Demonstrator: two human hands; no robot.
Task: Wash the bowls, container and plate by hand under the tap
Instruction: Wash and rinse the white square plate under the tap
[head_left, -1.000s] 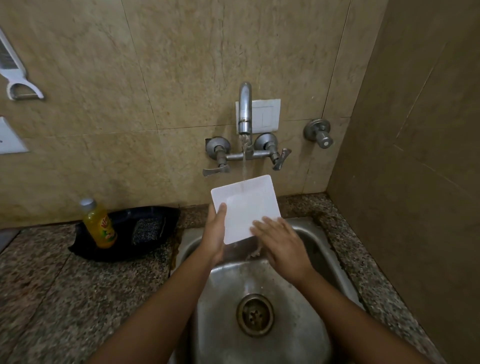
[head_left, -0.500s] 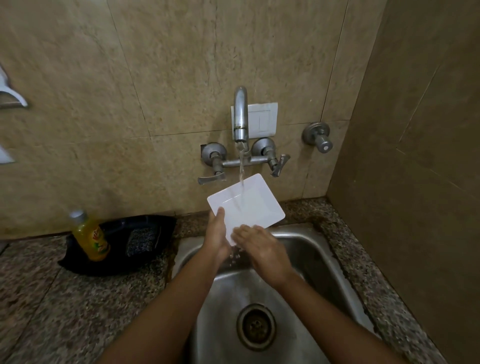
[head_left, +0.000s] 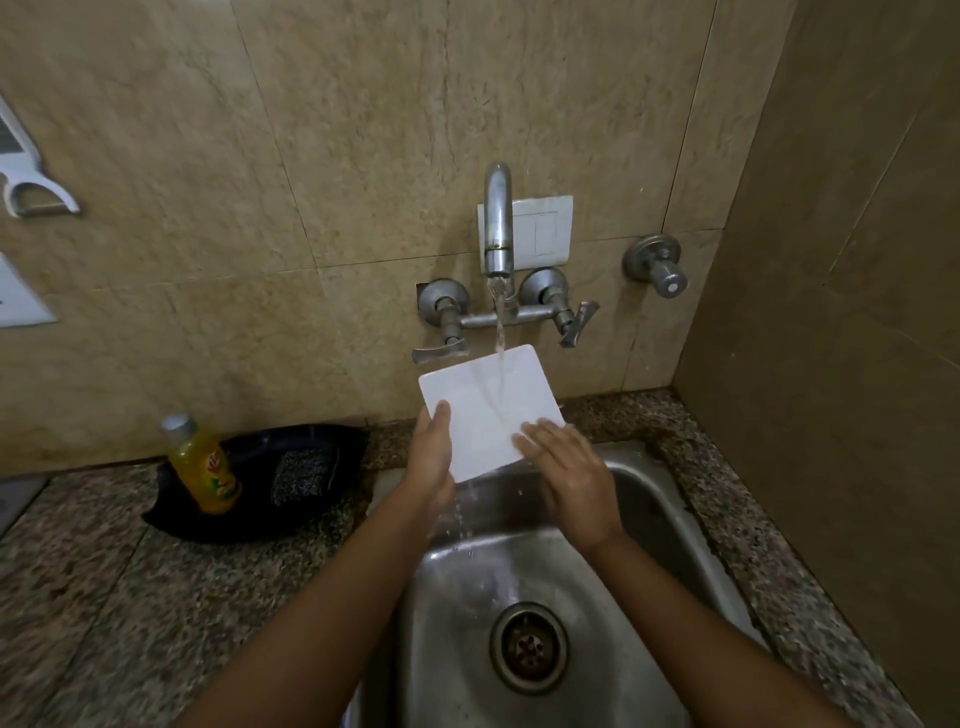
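Beige stone-tile back wall (head_left: 311, 156); darker brown side wall (head_left: 831, 260) at right. Speckled granite counter (head_left: 104, 597) surrounds a steel sink (head_left: 613, 675). White switch plate (head_left: 545, 228) and metal valve (head_left: 657, 265) on back wall. Light dim, even.

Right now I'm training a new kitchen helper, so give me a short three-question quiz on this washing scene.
1. True or false: water from the tap lands on the plate.
2. The left hand: A grips the plate's edge; B turns a handle; C hangs free.
3. Fill in: the bottle stands to the ___ of the sink.

Key: 1 true; 2 A; 3 left.
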